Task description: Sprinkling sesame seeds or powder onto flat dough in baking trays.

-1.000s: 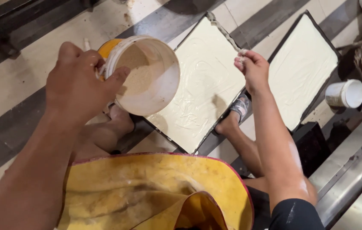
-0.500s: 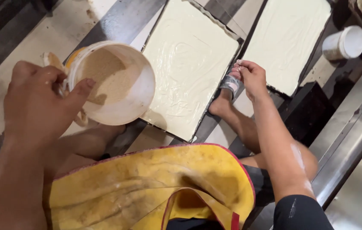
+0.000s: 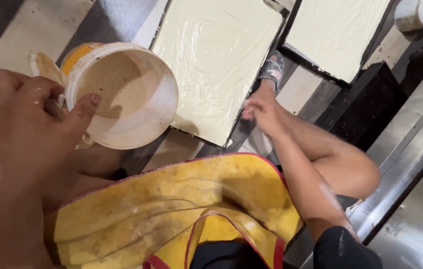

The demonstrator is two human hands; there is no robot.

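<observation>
My left hand (image 3: 27,124) grips the rim of a white bucket (image 3: 139,127), thumb over the edge. The bucket is tilted toward me and has a brownish grainy coating inside. Just beyond it a black-rimmed tray (image 3: 216,60) of smooth cream-coloured batter lies on the floor. My right hand (image 3: 261,109) is low at that tray's near right corner, beside my sandalled foot (image 3: 272,67). It is blurred, with whitish fingertips, and I cannot make out whether it holds anything.
A second batter tray (image 3: 336,35) lies further right, with a white cup (image 3: 420,12) past it. A black block (image 3: 370,104) and a steel ledge (image 3: 410,164) close the right side. A stained yellow apron (image 3: 171,209) covers my lap. The floor is striped.
My right hand has dropped from above the near tray down to its corner by my foot. The bucket has swung left and tipped more toward me. My view has moved closer.
</observation>
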